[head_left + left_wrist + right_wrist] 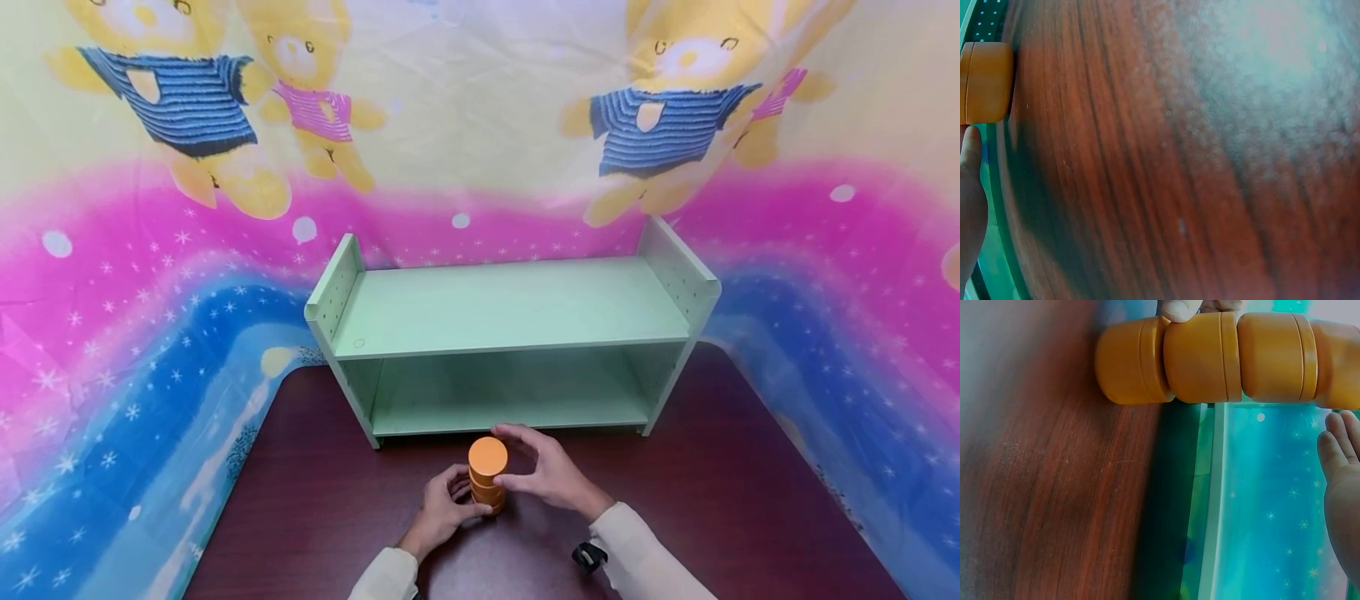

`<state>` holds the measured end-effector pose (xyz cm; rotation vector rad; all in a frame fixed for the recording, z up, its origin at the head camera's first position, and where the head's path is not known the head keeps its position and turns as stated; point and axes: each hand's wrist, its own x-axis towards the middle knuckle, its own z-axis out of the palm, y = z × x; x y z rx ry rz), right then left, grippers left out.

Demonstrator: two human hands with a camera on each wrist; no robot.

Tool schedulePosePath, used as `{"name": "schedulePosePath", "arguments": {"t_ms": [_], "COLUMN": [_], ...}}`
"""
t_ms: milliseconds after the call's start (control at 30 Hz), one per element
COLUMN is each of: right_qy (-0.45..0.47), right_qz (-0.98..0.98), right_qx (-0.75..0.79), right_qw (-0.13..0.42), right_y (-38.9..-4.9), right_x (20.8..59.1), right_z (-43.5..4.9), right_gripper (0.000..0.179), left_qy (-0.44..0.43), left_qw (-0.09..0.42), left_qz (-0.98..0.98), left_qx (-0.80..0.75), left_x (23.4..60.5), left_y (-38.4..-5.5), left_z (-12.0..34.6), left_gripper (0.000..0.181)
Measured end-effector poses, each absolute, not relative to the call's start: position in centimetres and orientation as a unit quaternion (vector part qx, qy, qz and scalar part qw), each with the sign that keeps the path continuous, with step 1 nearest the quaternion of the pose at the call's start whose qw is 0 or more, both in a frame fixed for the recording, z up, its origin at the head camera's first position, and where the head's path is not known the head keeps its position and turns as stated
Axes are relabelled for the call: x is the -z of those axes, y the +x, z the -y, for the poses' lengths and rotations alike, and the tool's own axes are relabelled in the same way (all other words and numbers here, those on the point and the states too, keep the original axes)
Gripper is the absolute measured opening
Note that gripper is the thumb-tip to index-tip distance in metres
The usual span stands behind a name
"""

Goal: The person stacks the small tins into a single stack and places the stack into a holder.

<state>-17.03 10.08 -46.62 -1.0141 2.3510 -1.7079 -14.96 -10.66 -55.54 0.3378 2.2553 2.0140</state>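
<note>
Several orange lidded jars (1202, 359) stand in an upright stack on the table, in front of a green shelf. My left hand (442, 510) holds the lower part of the stack, its thumb (1179, 309) against the second jar from the bottom. Around the top jar (487, 457) my right hand (551, 468) sets its thumb in front and index finger behind. In the right wrist view the top jar (1338, 362) sits slightly out of line and runs past the frame edge. Other right-hand fingers (1335, 450) lie straight beside it. The left wrist view shows only a lower jar (988, 82).
Behind the stack stands the pale green two-tier shelf (510, 304) with raised side panels. The dark red-brown wooden table (300, 500) extends to both sides. A patterned cloth (465, 100) with bears covers the walls around it.
</note>
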Motion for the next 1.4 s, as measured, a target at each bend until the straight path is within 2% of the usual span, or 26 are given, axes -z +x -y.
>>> {"name": "schedulePosePath", "arguments": {"t_ms": [233, 367, 600, 1033, 1400], "right_qy": [-0.336, -0.312, -0.284, -0.258, -0.270], "right_qz": [-0.767, -0.793, -0.840, -0.855, -0.848], "right_qx": [0.546, 0.523, 0.462, 0.449, 0.456], "right_qw": [0.012, 0.007, -0.013, 0.006, 0.018], "right_y": [-17.5, -18.0, -17.8, -17.4, -17.5], "right_x": [48.7, 50.7, 52.1, 54.6, 57.2], "right_z": [-10.8, -11.4, -12.1, -12.4, -11.8], "right_gripper": [0.068, 0.070, 0.068, 0.064, 0.059], "left_qy": [0.120, 0.114, 0.129, 0.129, 0.133], "left_qw": [0.036, 0.044, 0.039, 0.039, 0.035], "left_qz": [-0.755, -0.759, -0.767, -0.772, -0.774], "left_qx": [-0.643, -0.640, -0.627, -0.621, -0.618], "left_x": [56.9, 58.1, 58.1, 58.3, 58.5], "left_y": [-15.4, -15.8, -15.8, -15.6, -15.6], "left_z": [10.7, 11.1, 11.9, 12.2, 12.1], "left_gripper": [0.054, 0.059, 0.063, 0.063, 0.057]}}
